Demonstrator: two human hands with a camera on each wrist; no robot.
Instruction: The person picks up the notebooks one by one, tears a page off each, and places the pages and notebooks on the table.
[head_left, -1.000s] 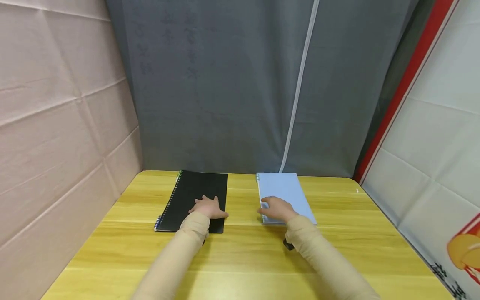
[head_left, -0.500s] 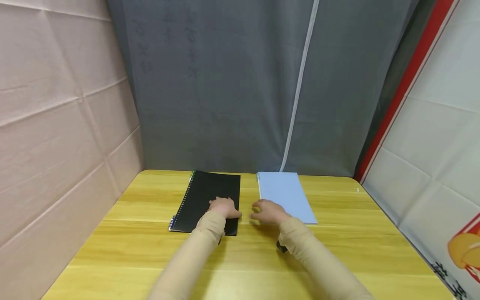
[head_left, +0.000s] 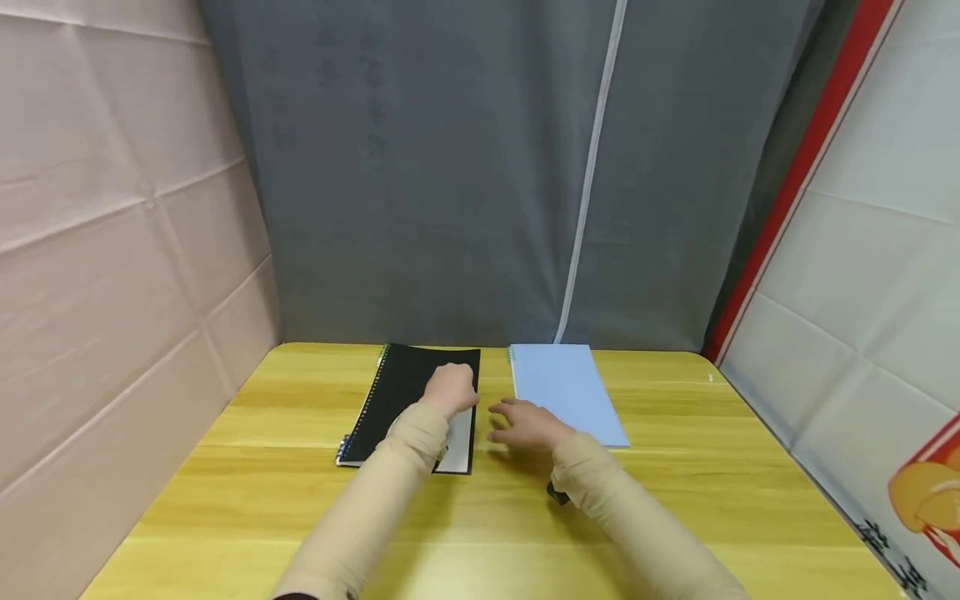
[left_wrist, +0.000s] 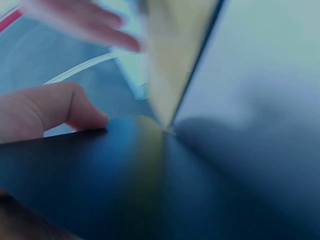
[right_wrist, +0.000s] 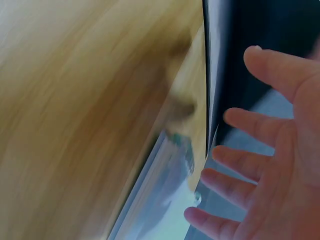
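Wooden table (head_left: 675, 467): left hand (head_left: 452, 389) lifting black notebook cover (head_left: 420, 375).

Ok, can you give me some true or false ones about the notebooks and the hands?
1. The left hand is lifting the cover of the black notebook. True.
2. The right hand is holding a pen. False: its fingers are spread and it holds nothing.
3. The blue notebook lies shut on the table. True.
4. The black notebook sits to the right of the blue one. False: it is on the left.
5. The table is made of glass. False: it looks like yellow wood.
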